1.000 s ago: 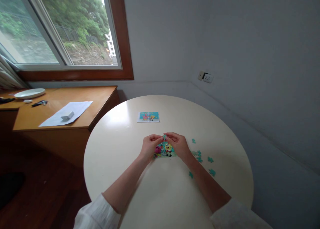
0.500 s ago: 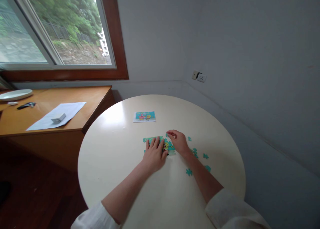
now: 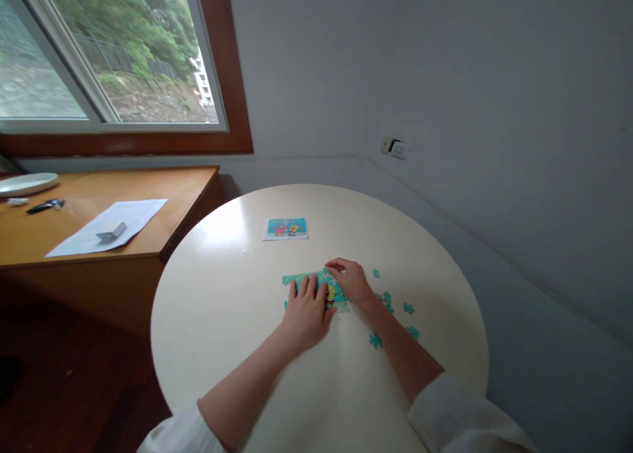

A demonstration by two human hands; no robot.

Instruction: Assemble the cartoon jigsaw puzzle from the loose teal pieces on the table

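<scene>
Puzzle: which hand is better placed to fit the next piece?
Right, most likely. The right hand appears to pinch a teal piece at the far edge of the puzzle, and loose pieces lie on that side. The left hand is spread over the puzzle.

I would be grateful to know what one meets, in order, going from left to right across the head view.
Shallow white plate, white paper sheet, person's left hand, person's right hand, loose teal jigsaw piece.
</scene>
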